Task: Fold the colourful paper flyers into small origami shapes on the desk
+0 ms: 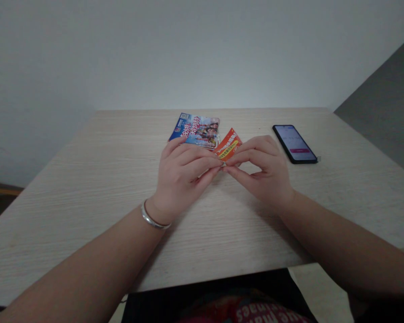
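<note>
Together, both hands pinch an orange slip.

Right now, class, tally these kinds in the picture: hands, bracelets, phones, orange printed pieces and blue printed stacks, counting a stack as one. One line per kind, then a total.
Left hand and right hand: 2
Silver bracelet: 1
Phone: 1
Orange printed piece: 1
Blue printed stack: 1
Total: 6
</note>
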Demonstrator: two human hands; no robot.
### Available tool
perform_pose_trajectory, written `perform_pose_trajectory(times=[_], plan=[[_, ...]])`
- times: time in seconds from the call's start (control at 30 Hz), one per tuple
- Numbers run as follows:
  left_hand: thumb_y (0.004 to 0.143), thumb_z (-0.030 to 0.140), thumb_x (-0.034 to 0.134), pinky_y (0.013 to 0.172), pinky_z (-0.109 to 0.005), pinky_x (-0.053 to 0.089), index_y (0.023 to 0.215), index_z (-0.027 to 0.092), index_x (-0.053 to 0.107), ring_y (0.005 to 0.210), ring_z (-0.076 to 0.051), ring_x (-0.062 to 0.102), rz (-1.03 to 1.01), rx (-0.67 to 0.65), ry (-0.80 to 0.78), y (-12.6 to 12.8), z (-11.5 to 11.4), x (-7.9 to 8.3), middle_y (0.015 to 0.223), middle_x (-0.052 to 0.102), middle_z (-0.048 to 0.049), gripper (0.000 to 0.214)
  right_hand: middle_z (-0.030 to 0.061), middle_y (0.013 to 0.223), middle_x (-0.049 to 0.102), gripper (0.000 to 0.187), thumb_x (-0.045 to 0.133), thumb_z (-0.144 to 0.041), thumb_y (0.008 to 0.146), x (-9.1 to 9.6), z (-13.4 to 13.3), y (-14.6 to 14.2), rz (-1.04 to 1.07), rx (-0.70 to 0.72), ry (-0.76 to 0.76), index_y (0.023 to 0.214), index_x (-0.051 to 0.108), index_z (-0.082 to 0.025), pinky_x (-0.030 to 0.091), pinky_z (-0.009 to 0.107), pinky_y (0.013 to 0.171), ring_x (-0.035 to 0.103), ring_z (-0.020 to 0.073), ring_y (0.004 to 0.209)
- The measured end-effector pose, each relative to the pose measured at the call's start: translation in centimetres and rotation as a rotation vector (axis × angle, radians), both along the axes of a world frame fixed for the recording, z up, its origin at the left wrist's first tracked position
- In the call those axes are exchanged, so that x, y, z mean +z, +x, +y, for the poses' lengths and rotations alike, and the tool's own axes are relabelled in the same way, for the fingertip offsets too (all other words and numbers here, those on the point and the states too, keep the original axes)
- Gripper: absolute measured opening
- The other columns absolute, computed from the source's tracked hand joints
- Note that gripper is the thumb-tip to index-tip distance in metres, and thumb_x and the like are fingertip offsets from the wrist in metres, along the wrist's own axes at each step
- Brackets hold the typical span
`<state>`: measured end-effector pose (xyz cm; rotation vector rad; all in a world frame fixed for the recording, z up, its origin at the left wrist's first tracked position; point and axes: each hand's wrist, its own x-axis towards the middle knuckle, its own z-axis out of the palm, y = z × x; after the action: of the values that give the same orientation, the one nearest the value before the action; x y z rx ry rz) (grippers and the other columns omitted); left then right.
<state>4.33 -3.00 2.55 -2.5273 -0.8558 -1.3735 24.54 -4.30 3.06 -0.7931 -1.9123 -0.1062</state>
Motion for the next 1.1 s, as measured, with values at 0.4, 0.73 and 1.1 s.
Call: perform_pose_trajectory(times=[0.4, 0.73, 1.1], plan=[[0.085, 0.021, 0.071, 0.099, -0.041, 0.046, 0.089, 0.025, 0.067, 0.087, -0.016, 0.07, -0.058, -0.031, -0.062, -0.07, 0.19, -0.5, 0.091, 0.076, 0.0023, 0.007, 0.0003, 0.084, 0.072, 0.005, 0.074, -0.021, 0.081, 0.0, 0.17, 0.17, 0.001, 0.049, -0.012, 0.083, 0.072, -0.025, 0.048, 0.037, 0.078, 0.065, 0.0177, 0.082], [0.087, 0.02, 0.068, 0.1, -0.042, 0.046, 0.086, 0.023, 0.066, 0.089, -0.016, 0.07, -0.051, -0.085, -0.086, -0.15, 0.14, -0.2, 0.09, 0.075, 0.0008, 0.004, -0.0014, 0.081, 0.073, 0.003, 0.073, -0.025, 0.082, 0.1, 0.27, 0.54, -0.063, -0.006, -0.006, 0.081, 0.072, -0.027, 0.048, 0.038, 0.078, 0.064, 0.0178, 0.079], [0.086, 0.022, 0.068, 0.102, -0.044, 0.045, 0.083, 0.024, 0.067, 0.087, -0.017, 0.07, -0.054, -0.064, -0.118, -0.37, 0.24, -0.1, 0.088, 0.075, 0.0006, 0.003, 0.0, 0.084, 0.075, 0.002, 0.073, -0.027, 0.082, 0.12, 0.56, 0.93, -0.091, -0.026, -0.014, 0.081, 0.072, -0.028, 0.049, 0.041, 0.081, 0.065, 0.02, 0.082]])
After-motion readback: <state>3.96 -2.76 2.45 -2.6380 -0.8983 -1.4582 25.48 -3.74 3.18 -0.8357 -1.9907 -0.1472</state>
